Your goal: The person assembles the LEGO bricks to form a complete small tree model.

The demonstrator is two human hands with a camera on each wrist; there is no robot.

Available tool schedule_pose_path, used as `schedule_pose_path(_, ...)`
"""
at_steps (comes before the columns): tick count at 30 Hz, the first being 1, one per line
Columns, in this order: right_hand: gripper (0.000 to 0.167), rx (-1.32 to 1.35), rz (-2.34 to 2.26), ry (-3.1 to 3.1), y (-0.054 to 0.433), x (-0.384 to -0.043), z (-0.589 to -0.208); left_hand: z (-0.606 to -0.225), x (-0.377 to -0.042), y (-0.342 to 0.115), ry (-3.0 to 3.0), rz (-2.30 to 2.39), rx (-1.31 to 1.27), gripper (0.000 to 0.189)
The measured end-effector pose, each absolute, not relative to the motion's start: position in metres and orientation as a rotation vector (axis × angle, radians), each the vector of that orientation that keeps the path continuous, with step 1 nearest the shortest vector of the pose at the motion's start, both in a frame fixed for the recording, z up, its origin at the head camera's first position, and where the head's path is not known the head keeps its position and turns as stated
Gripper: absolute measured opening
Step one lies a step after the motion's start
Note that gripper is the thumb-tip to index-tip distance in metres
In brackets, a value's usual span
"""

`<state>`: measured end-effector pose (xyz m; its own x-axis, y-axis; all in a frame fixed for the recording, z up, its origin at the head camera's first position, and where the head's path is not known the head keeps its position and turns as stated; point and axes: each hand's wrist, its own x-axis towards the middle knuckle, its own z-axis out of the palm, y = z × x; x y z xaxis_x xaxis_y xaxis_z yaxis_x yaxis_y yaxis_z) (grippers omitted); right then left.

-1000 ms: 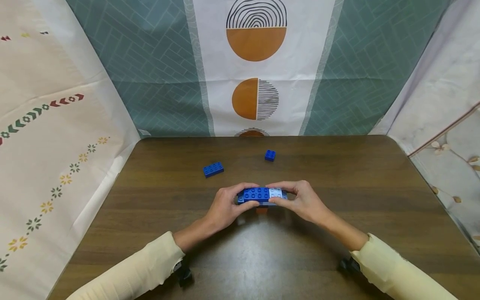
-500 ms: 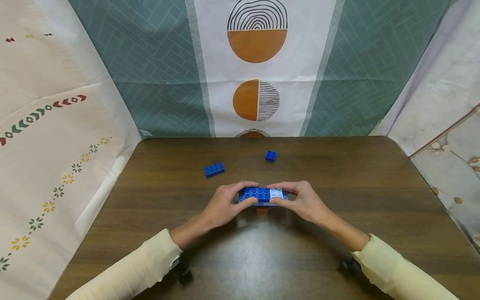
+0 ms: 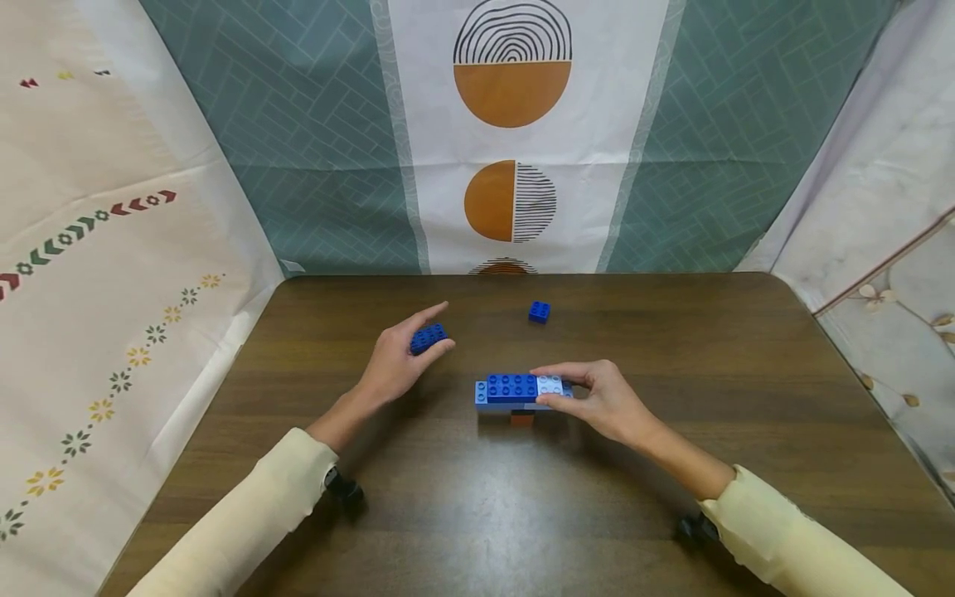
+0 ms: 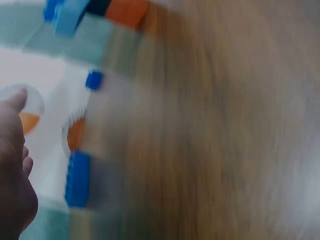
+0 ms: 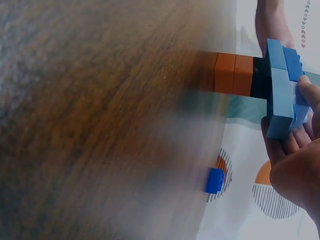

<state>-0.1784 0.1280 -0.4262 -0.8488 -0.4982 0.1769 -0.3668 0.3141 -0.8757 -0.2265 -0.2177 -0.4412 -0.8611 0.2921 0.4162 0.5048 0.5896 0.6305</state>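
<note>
My left hand (image 3: pixel 393 363) is spread around a loose dark blue eight-stud toy brick (image 3: pixel 429 337); in the left wrist view a gap shows between the hand and this brick (image 4: pixel 77 179). To its right stands a stacked brick structure, with my right hand (image 3: pixel 606 400) pinching its right end at the pale blue brick (image 3: pixel 550 385) between thumb and fingers. Beside that pale brick on top is a long dark blue brick (image 3: pixel 511 387). Light blue bricks (image 5: pixel 281 100) form the layer beneath. A black brick (image 5: pixel 260 77) and stacked orange bricks (image 5: pixel 234 74) make a narrow column under them.
A small dark blue four-stud brick (image 3: pixel 540 312) lies near the far edge of the wooden table (image 3: pixel 671 332). Patterned cloths (image 3: pixel 328 166) hang behind the table and along both sides.
My left hand has let go of the structure's left end and moved away, left, to the loose blue brick. My right hand stays on the structure.
</note>
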Motion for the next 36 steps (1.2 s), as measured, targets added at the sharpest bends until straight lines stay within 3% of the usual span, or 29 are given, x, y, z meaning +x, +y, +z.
schedule_pose_path(7,0.033,-0.803,-1.572,2.438,0.128,-0.178,-0.425,-0.46,-0.246,-0.251,-2.723,-1.138,-0.449,0.077)
schedule_pose_path(23,0.034,-0.79,-1.583,2.433,0.129,-0.179,-0.426,-0.472,-0.254,-0.265,-2.843,-1.033,-0.514,0.051)
schedule_pose_path(36,0.034,-0.777,-1.581,2.42,0.131,-0.179,-0.425,-0.453,-0.247,-0.255,-2.753,-1.18,-0.591,0.046)
